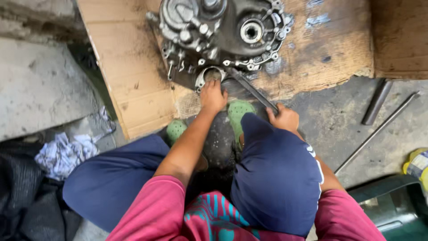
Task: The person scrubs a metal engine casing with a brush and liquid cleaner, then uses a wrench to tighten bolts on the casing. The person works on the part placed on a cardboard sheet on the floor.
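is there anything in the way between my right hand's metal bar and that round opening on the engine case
Nothing visible blocks it. The flat metal bar in the right hand already reaches the rim of the round opening on the metal casing. The left hand rests just below that opening, beside the bar's tip.

The gearbox casing (220,33) is cast metal, grey, greasy and dull, with a brighter machined bearing ring (252,31). Under it lies rough, stained brown cardboard (129,67). Right of the casing, matt steel rods (376,102) rest on the gritty concrete floor (339,120); left of it lies crumpled white cloth (62,154).
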A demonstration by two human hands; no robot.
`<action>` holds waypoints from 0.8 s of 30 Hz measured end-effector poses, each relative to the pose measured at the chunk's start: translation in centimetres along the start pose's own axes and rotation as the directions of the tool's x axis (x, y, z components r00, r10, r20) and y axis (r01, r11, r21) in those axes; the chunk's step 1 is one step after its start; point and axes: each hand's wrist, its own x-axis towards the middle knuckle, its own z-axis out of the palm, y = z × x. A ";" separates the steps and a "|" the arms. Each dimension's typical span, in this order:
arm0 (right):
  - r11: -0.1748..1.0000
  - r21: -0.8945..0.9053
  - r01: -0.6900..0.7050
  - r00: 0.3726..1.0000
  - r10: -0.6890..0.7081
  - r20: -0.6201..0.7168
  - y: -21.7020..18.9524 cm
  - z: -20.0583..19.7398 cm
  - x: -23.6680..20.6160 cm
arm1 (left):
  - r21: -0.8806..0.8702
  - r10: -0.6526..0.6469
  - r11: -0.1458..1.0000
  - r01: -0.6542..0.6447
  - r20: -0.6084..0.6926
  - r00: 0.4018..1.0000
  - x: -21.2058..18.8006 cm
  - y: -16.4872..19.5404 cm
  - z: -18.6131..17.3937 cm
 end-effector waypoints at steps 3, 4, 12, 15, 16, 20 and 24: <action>0.996 -0.057 -0.064 0.997 0.062 -0.040 -0.2 0.2 -1.5 | -0.091 -0.046 0.995 0.046 0.002 0.999 -1.6 -1.0 0.5; 0.997 -0.026 -0.067 0.996 0.066 -0.055 -0.4 -0.1 -2.0 | -0.109 -0.028 0.994 0.021 -0.059 0.998 -2.4 -1.4 0.3; 0.977 0.067 0.202 0.979 -0.202 -0.004 1.2 -4.9 -6.4 | -0.281 -0.272 0.936 0.213 -0.192 0.943 -7.7 -6.0 -3.9; 0.970 0.048 0.238 0.968 -0.241 0.068 0.1 -4.7 -6.5 | -0.332 -0.390 0.889 0.316 -0.188 0.901 -9.3 -7.6 -5.4; 0.969 0.042 0.242 0.965 -0.245 0.091 -0.6 -4.4 -6.4 | -0.353 -0.426 0.870 0.345 -0.184 0.886 -9.8 -8.0 -5.8; 0.969 0.035 0.244 0.953 -0.246 0.179 -4.1 -2.6 -5.5 | -0.446 -0.456 0.831 0.332 -0.205 0.866 -11.5 -9.5 -7.7; 0.973 0.003 0.231 0.950 -0.226 0.217 -7.0 -0.9 -4.3 | -0.458 -0.491 0.818 0.347 -0.246 0.835 -12.4 -11.4 -9.2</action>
